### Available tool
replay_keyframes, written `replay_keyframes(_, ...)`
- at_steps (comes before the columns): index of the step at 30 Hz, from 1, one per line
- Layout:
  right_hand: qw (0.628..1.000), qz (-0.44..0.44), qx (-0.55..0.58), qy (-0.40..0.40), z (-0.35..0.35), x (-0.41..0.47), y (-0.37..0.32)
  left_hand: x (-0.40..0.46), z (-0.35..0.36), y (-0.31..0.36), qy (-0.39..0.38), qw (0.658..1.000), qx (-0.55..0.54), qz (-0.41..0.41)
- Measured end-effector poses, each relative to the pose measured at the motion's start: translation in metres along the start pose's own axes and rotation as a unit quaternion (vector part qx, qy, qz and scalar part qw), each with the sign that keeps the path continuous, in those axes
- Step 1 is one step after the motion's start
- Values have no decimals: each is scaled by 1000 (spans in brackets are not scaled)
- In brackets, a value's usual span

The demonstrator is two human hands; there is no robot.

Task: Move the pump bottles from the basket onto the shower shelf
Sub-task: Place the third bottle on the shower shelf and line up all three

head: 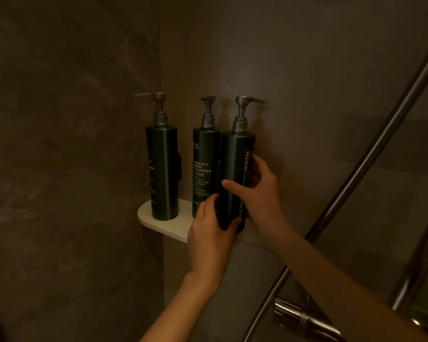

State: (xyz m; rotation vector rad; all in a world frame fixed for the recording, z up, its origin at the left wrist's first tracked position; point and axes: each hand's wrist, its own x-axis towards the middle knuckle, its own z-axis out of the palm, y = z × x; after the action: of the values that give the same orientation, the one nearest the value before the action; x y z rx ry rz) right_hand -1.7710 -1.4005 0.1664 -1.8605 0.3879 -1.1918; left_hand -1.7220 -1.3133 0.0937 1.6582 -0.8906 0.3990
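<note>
Three dark green pump bottles with grey pump heads are at a white corner shelf (158,224). The left bottle (162,169) stands alone near the corner, its spout pointing left. The middle bottle (204,164), labelled body cleanser, stands upright on the shelf. The right bottle (235,169) touches the middle one, its spout pointing right. My left hand (211,233) grips its lower end from the front. My right hand (258,193) wraps its right side at mid height. Whether its base rests on the shelf is hidden by my hands. The basket is out of view.
Dark stone-look walls meet in a corner behind the shelf. A chrome shower hose or rail (371,154) runs diagonally on the right, and a chrome mixer valve (304,317) juts out at the lower right, close under my right forearm.
</note>
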Motion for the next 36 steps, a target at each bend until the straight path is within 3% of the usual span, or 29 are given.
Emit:
replay_keyframes(10, 998, -14, -57, 29, 0, -8, 0, 2, -14, 1, -16, 999, 35, 20)
replay_keyframes(15, 969, -137, -187, 83, -6, -26, -15, 10, -38, 4, 6, 994, 92, 56)
replay_keyframes(24, 925, -251, -283, 39, 16, -37, -40, 44, -81, 6, 58, 980, 182, 62)
replay_keyframes(31, 939, -220, -262, -33, 67, -60, -30, 53, -97, -26, 13, 992, 127, 15)
replay_keyframes(36, 941, -176, -288, -8, 100, -56, -23, 67, -97, -54, -41, 999, 24, 15)
